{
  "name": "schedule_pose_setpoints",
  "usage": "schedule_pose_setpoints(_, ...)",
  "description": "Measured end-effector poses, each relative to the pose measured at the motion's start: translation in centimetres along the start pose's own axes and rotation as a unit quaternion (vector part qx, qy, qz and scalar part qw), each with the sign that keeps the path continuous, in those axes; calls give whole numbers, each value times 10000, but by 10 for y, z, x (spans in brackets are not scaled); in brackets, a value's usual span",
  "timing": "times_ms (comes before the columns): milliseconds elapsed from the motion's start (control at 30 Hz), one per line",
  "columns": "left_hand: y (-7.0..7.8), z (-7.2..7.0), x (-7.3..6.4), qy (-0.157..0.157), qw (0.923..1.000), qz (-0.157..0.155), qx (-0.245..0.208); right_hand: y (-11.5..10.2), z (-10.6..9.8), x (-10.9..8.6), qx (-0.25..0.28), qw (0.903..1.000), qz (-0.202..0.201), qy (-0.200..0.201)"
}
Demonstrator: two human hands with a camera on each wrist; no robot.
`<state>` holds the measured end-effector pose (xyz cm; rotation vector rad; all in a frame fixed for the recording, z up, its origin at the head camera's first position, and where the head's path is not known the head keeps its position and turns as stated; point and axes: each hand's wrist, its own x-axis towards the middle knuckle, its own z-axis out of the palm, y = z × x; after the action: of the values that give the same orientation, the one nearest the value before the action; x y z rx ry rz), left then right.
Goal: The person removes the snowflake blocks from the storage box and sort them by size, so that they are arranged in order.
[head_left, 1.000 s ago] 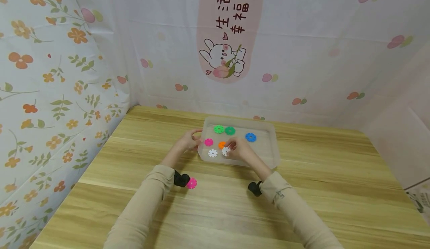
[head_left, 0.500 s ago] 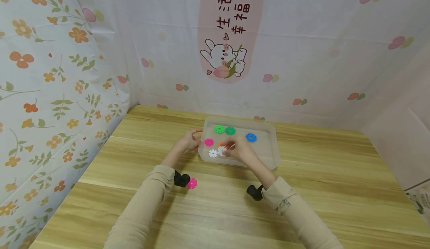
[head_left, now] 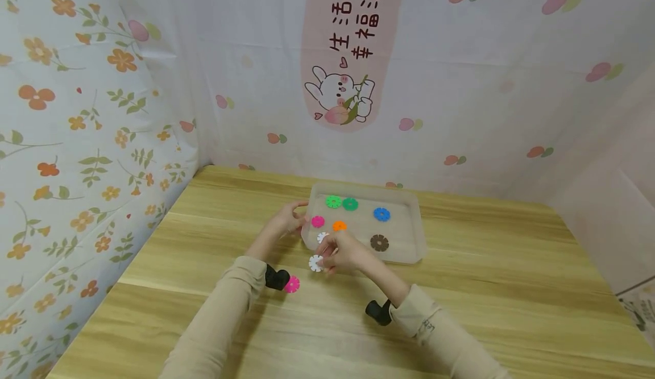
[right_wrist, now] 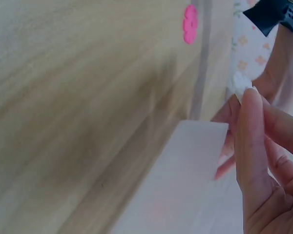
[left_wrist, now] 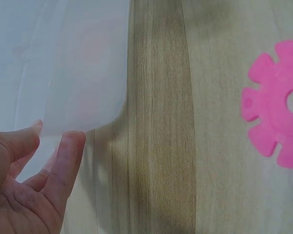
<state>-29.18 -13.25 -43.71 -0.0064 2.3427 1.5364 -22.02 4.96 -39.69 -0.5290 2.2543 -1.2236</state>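
In the head view my right hand [head_left: 341,251] pinches a white notched disc [head_left: 315,263] between thumb and fingers, above the front edge of a translucent plastic box [head_left: 413,220]. The right wrist view shows that white disc [right_wrist: 240,84] edge-on at the fingertips. My left hand [head_left: 290,218] holds the box's left side; up close, its thumb and fingers [left_wrist: 71,146] meet the box wall [left_wrist: 95,78]. A second white disc [head_left: 322,237], partly hidden by the right hand, lies in the box. On the table, a pink disc [head_left: 292,284] lies beside the left wrist's black camera.
Inside the box lie light green [head_left: 334,202], dark green [head_left: 350,204], blue [head_left: 381,214], orange [head_left: 339,227], pink [head_left: 318,221] and brown [head_left: 380,242] discs, spread apart. The wooden table [head_left: 491,265] meets a patterned cloth [head_left: 460,83] at the back and left.
My right hand has lifted the white disc out over the box's front edge, toward me and leftward. The brown disc is now uncovered. My left hand stays at the box.
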Motion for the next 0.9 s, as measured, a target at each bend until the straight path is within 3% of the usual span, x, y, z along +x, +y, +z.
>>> schedule_pose_setpoints(167, -73, -6, 71, -189, 9975, 536, -417, 4, 9, 3, -162, 9996, 134, -173)
schedule_pose_setpoints(333, -76, -5, 73, -159, 9979, 559, -283, 13, 18, 4, -339, 9984, 181, -413)
schedule_pose_setpoints(400, -68, -4, 67, -163, 9993, 284, -194, 18, 21, 4, -374, 9981, 178, -465)
schedule_pose_setpoints(433, -80, -4, 82, -182, 9991, 296, -223, 20, 23, 4, -420, 9979, 136, -466)
schedule_pose_setpoints(467, -85, -5, 86, -218, 9987, 361, -284, 21, 24, 4, -475, 9978, 95, -459)
schedule_pose_setpoints(567, -92, -5, 93, -259, 9987, 218, -391, 25, 27, 5, -727, 9965, -187, -375)
schedule_pose_setpoints(633, -97, -5, 99, -208, 9984, 319, -427, 26, 29, 5, -901, 9948, -349, -325)
schedule_pose_setpoints(667, -84, -4, 84, -179, 9986, 312, -396, 26, 29, 5, -968, 9940, -402, -309)
schedule_pose_setpoints(767, -67, -3, 67, -106, 9993, 226, -274, 25, 29, 4, -1113, 9923, -462, -283)
schedule_pose_setpoints(867, -39, -2, 39, -28, 9999, 53, -114, 20, 25, 4, -1222, 9908, -549, -198)
schedule_pose_setpoints(900, -41, -2, 43, -21, 9999, -33, -112, 18, 22, 4, -1262, 9900, -605, -157)
